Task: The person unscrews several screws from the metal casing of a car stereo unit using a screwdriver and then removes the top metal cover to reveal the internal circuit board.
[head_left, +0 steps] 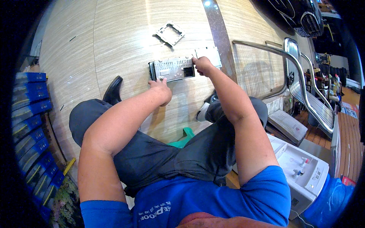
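Left hand [161,91] half-open, my fingertips touching the metal box [173,65]'s near edge; right hand [203,65] curled at its right end, whether gripping I can't tell.

"What's hidden around the metal case [171,70]?"

"The right hand's grip [202,65] covers its far right corner; anything within it is too small to tell."

"And the green piece [186,137]?"

"Partly behind the trousers [152,152]. The black object [304,19] at far right is cut off above."
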The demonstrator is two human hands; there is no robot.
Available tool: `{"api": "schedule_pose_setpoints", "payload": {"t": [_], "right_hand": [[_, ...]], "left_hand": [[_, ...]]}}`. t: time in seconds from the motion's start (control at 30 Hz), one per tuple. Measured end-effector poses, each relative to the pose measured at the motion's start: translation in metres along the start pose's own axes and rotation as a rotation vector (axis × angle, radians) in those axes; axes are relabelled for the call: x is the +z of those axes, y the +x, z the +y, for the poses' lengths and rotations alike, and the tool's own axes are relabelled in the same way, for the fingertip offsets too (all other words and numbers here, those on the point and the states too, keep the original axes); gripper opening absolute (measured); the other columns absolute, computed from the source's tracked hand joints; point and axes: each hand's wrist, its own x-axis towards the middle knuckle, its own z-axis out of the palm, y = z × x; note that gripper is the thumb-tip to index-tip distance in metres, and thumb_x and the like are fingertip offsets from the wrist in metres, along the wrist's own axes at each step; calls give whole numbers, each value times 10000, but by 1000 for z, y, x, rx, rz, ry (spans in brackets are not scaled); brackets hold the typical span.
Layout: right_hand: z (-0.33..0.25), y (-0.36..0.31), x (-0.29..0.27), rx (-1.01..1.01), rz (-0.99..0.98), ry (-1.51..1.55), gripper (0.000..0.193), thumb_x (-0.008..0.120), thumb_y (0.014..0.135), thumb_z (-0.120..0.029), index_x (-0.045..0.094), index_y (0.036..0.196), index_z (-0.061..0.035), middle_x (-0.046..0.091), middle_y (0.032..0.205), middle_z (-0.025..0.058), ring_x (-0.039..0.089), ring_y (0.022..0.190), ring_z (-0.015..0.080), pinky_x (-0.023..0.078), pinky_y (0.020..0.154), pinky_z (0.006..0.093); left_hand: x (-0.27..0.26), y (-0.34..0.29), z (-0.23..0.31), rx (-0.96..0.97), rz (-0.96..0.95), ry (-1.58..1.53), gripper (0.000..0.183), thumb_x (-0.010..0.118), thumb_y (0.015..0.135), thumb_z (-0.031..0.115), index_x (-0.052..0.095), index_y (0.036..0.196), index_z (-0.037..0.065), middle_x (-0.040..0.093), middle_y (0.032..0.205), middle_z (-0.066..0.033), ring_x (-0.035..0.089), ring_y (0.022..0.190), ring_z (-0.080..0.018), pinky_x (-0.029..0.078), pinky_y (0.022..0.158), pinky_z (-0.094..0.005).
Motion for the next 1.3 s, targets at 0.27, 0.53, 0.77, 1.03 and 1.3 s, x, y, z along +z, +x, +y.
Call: {"api": "schedule_pose_setpoints", "payload": {"t": [0.27,0.53,0.77,1.03,1.3], "right_hand": [[-4,-13,1,62,-75,221,472,623,948,-420,518,716,-23,482,577,73,432,443,192,353,375,345],[-13,-13,-58,-370,266,-467,267,614,880,-191,673,1047,8,689,898,207,658,736,300,526,666,400],[-113,-176,-108,-880,476,-472,378,689,883,-140,656,1260,-153,717,1051,183,695,920,284,539,833,371],[-81,-185,-105,-743,481,-574,241,703,851,-276,711,983,-74,715,930,171,681,901,355,539,797,442],[-50,-124,-94,-754,328,-696,228,544,883,-133,706,1033,-76,702,1042,182,661,1013,355,529,865,455]], "left_hand": [[9,-3,-6,12,7,38,523,721,843,244,606,1339,125,137,1630,-190,311,1437,-398,398,1047,-599],[-2,14,8,43,2,63,597,701,843,265,538,1406,150,104,1639,-169,281,1456,-386,371,1056,-618],[12,11,-7,38,1,-25,656,705,766,93,550,1399,165,89,1643,-171,254,1469,-393,358,1051,-641],[19,2,-13,59,34,-1,493,684,881,264,594,1351,143,97,1645,-143,295,1452,-369,397,1045,-601],[27,-10,-28,91,43,19,439,643,928,357,623,1307,136,123,1641,-129,517,1298,-345,490,989,-488]]}}
